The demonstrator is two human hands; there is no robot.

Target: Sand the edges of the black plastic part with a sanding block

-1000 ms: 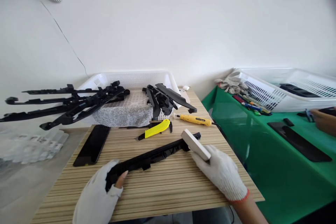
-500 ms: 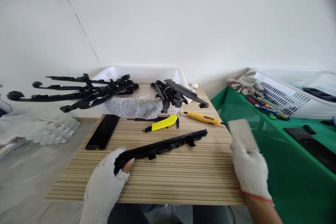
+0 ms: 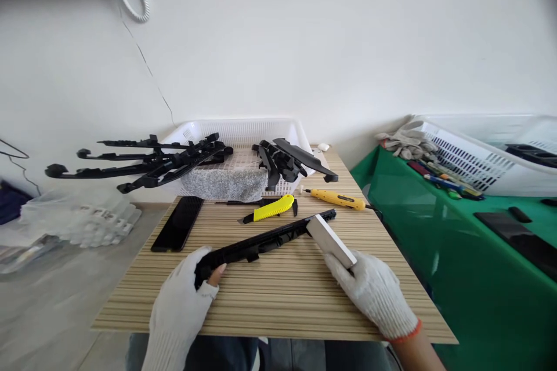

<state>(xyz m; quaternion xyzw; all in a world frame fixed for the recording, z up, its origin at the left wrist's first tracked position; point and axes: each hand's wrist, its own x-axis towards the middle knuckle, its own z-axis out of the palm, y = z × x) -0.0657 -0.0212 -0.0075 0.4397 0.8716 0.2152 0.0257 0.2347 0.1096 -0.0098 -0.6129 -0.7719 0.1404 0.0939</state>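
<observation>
My left hand [image 3: 185, 295], in a white glove with the thumb tip bare, is wrapped round the near left end of a long black plastic part [image 3: 265, 242]. The part slants up to the right above the striped table [image 3: 278, 301]. In my gloved right hand [image 3: 369, 287] is a flat whitish block [image 3: 329, 239], gripped at its lower end. The block's upper end lies against or just over the part near its far right end; whether they touch I cannot tell. Beyond the part lie a yellow utility knife [image 3: 274, 208] and a dark caliper-like tool [image 3: 295, 207].
A phone [image 3: 178, 224] lies at left, a yellow pen-like tool [image 3: 338, 198] at right. Behind, a white basket [image 3: 243, 124] holds black parts [image 3: 287, 159] and long ones jutting left. On the green-covered table [image 3: 395, 208] are gloves [image 3: 409, 142], pens and another basket [image 3: 470, 162].
My right hand has moved left with the block, from the table's right edge to the black part's far end. My left hand still holds the part. The view has shifted slightly.
</observation>
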